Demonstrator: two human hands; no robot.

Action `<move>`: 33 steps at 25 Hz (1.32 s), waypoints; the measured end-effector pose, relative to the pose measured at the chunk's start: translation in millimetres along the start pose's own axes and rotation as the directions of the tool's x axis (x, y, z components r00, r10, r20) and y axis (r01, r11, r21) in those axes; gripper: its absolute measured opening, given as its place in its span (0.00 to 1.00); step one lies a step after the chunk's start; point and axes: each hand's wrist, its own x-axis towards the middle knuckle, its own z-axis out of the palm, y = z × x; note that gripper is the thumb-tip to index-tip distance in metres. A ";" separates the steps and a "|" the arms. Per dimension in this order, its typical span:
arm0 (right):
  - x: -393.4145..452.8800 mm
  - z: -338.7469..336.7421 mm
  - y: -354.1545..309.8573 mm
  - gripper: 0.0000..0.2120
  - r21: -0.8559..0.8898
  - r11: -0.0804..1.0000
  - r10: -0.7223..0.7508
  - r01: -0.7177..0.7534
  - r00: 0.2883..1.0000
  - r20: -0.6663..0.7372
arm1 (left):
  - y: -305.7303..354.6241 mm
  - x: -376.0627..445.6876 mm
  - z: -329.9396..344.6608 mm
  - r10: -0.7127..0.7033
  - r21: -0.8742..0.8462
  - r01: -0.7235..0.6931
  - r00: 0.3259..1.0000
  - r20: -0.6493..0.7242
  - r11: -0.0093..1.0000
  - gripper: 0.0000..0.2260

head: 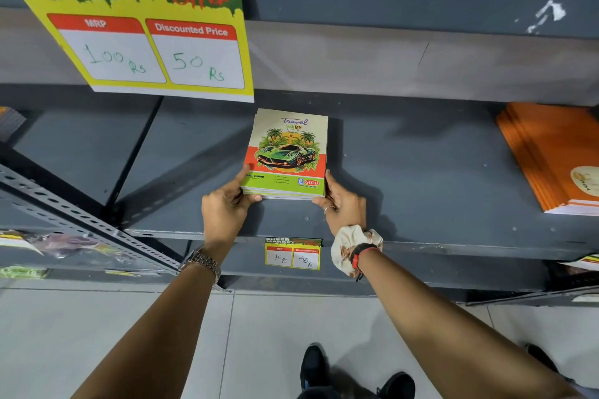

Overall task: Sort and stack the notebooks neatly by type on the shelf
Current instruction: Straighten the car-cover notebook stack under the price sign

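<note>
A small stack of notebooks [287, 152] with a green car and palm trees on the top cover lies on the grey shelf [421, 172], near its middle. My left hand [227, 204] grips the stack's near left corner. My right hand [343, 204] grips its near right corner. Both thumbs rest on the top cover, with fingers under or against the lower edge. A stack of orange notebooks [551, 155] lies at the shelf's right end, apart from the car stack.
A large yellow "Special Offer" price sign [146, 36] hangs from the shelf above at upper left. A small price label [293, 254] is on the shelf's front edge. A perforated metal upright [81, 220] slants at left. My shoes [356, 376] stand on the tiled floor.
</note>
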 end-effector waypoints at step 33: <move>-4.4 -12.6 -6.0 0.28 0.168 0.986 0.008 -0.023 0.996 0.087 | 6.9 -2.7 -2.5 -0.033 -0.013 0.032 0.999 -0.020 0.999 0.25</move>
